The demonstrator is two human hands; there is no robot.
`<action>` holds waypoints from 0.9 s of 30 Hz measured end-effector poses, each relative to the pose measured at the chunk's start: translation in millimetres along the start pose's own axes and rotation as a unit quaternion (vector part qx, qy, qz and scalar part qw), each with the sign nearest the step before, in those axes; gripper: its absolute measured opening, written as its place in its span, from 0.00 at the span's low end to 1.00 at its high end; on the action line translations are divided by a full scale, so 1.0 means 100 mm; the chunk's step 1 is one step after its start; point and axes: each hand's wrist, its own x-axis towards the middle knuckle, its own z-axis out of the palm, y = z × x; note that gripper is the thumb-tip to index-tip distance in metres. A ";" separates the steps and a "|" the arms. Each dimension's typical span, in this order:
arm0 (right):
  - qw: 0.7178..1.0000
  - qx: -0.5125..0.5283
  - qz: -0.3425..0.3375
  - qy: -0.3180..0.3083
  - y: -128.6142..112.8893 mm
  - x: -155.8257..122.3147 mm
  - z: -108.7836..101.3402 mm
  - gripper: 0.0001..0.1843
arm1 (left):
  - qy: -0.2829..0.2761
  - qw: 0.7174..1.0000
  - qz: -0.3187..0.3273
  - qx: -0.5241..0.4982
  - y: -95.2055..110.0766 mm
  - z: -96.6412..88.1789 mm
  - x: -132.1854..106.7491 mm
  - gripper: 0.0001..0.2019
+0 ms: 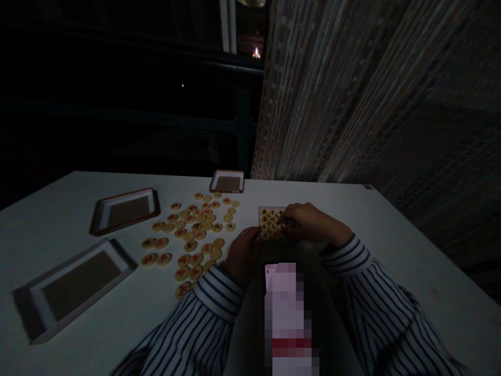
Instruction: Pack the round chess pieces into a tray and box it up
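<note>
Really dark shot, so a lot of this is murky. The biggest thing is the pale surface, cut off at the left and bottom edges. The background top left is basically black, and a blurred-out patch at the bottom middle hides whatever is there.

There are three empty trays. The largest tray is near left, a middle tray sits behind it, and a small tray is at the far edge.

One little box sits in front of the person, with round game pieces packed in rows. Its right part is covered, so I can't count the rows.

The loose pieces are spread between the trays and the box. I'd say around forty discs with red or dark marks, but it's too dim for an exact count.

There are two hands, both in striped sleeves. The right hand lies over the box's right side with its fingers curled down onto the pieces. The left hand is loosely curled at the box's near-left corner. I can't tell if either one is actually pinching a piece.
</note>
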 end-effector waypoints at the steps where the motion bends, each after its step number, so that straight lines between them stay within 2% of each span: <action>1: 1.000 0.000 0.006 0.015 0.01 -0.02 -0.03 0.13 | 0.000 1.000 0.002 0.000 0.00 0.00 0.00 0.14; 5: 0.997 0.003 0.029 0.077 0.03 -0.16 -0.09 0.15 | -0.011 1.000 0.004 0.002 0.01 -0.02 -0.01 0.15; 8: 0.992 0.007 0.061 0.109 0.04 -0.30 -0.03 0.16 | -0.016 1.000 0.004 0.011 0.03 -0.04 -0.02 0.15; 17: 0.970 0.075 0.178 0.150 0.06 -0.68 0.54 0.22 | -0.045 0.999 -0.015 0.013 0.04 -0.07 -0.08 0.18; 21: 0.970 0.077 0.182 0.139 0.06 -0.67 0.69 0.22 | -0.055 0.998 -0.031 0.000 0.05 -0.06 -0.10 0.18; 27: 0.977 0.051 0.174 0.110 0.07 -0.60 0.76 0.22 | -0.059 0.997 -0.039 0.002 0.09 -0.05 -0.12 0.18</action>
